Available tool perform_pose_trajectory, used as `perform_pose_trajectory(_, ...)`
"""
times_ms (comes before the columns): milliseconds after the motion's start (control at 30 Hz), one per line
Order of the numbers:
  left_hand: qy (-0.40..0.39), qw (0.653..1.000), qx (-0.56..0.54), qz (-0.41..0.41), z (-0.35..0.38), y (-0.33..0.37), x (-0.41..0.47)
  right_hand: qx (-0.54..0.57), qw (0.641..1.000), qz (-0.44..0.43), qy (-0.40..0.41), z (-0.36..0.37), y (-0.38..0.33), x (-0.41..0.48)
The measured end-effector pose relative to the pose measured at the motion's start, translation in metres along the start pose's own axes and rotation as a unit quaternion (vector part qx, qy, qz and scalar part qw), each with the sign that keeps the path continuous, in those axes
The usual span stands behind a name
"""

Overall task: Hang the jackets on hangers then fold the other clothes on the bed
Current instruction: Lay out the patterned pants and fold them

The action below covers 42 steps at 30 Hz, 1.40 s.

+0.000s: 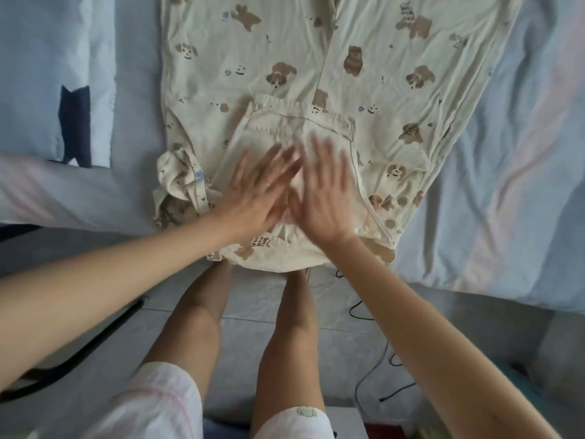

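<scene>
Cream bear-printed cotton garment point(395, 58) is spread flat on the pale blue bed sheet point(506, 153), at its near edge. Left hand point(253, 201) and right hand point(323, 201) are pressed open on the garment's folded-over section, fingers straight, side by side.

Soft, even daylight, no hard shadows or glare. Both hands, the left hand point(256, 198) and the right hand point(323, 198), smear with motion blur. Wide-angle distortion bends the edges; corners look soft.
</scene>
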<state>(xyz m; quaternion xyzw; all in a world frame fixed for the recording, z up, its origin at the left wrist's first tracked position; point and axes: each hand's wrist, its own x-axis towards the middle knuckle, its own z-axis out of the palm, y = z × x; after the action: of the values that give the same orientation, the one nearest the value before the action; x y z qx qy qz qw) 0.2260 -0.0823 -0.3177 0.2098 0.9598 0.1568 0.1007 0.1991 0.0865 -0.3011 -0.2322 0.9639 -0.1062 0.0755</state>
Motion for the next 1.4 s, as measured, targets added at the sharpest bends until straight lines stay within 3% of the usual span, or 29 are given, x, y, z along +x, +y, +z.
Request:
perform_pose_trajectory(33,-0.057,0.997,0.049,0.015,0.011,-0.005,-0.011,-0.045,0.993,-0.087,-0.060,0.010,0.006,-0.015)
perform_pose_trajectory(67,-0.100,0.991,0.093,0.009,0.021,-0.012,-0.022,-0.085,0.983,-0.121,-0.110,0.021,0.020,-0.030)
perform_pose_trajectory(133,-0.136,0.982,0.124,-0.043,0.028,-0.022,-0.039,-0.120,0.976,-0.057,-0.174,0.027,0.059,-0.057)
perform_pose_trajectory(200,-0.131,0.981,0.117,-0.087,0.025,-0.026,-0.044,-0.108,0.976,0.046,-0.185,0.023,0.082,-0.070)
perform_pose_trajectory(267,-0.117,0.983,0.082,-0.111,0.016,-0.024,-0.043,-0.098,0.973,0.116,-0.173,0.016,0.080,-0.074)
perform_pose_trajectory(333,-0.074,0.989,0.069,-0.107,0.008,-0.022,-0.030,-0.088,0.981,0.130,-0.110,0.010,0.066,-0.063)
perform_pose_trajectory(433,-0.046,0.993,0.105,-0.027,0.002,-0.033,0.020,-0.088,0.995,-0.023,-0.033,0.010,0.040,-0.018)
perform_pose_trajectory(533,-0.077,0.987,0.141,0.023,0.000,-0.062,0.059,-0.121,0.977,-0.148,-0.090,0.022,0.023,0.025)
perform_pose_trajectory(633,-0.102,0.979,0.170,0.043,-0.002,-0.092,0.068,-0.107,0.984,-0.050,-0.136,0.030,0.057,0.034)
perform_pose_trajectory(767,-0.088,0.988,0.056,-0.110,-0.015,-0.094,0.030,-0.048,0.975,0.184,-0.117,0.024,0.078,-0.011)
perform_pose_trajectory(833,-0.049,0.984,-0.004,-0.172,-0.022,-0.081,-0.002,-0.020,0.976,0.200,-0.078,0.019,0.057,-0.035)
perform_pose_trajectory(867,-0.022,0.978,-0.021,-0.205,-0.027,-0.073,-0.021,-0.007,0.985,0.160,-0.056,0.016,0.039,-0.048)
perform_pose_trajectory(933,0.037,0.946,-0.036,-0.319,-0.032,-0.059,-0.057,0.018,1.000,0.016,-0.017,0.012,0.001,-0.071)
perform_pose_trajectory(1033,0.079,0.825,-0.192,-0.525,-0.030,-0.052,-0.095,0.011,0.988,-0.117,-0.099,0.027,-0.058,-0.095)
perform_pose_trajectory(1067,0.074,0.786,-0.253,-0.559,-0.028,-0.051,-0.100,-0.014,0.982,-0.119,-0.149,0.036,-0.072,-0.100)
perform_pose_trajectory(1133,0.057,0.749,-0.289,-0.594,-0.027,-0.046,-0.104,-0.048,0.975,-0.096,-0.194,0.050,-0.091,-0.102)
perform_pose_trajectory(1267,0.036,0.685,-0.293,-0.666,-0.025,-0.028,-0.088,-0.029,0.989,-0.045,-0.136,0.057,-0.098,-0.076)
perform_pose_trajectory(1333,0.007,0.669,-0.285,-0.687,-0.027,-0.021,-0.084,0.009,0.991,-0.021,-0.134,0.051,-0.103,-0.058)
perform_pose_trajectory(1400,0.015,0.685,-0.284,-0.671,-0.032,-0.022,-0.090,0.051,0.982,-0.009,-0.180,0.042,-0.103,-0.049)
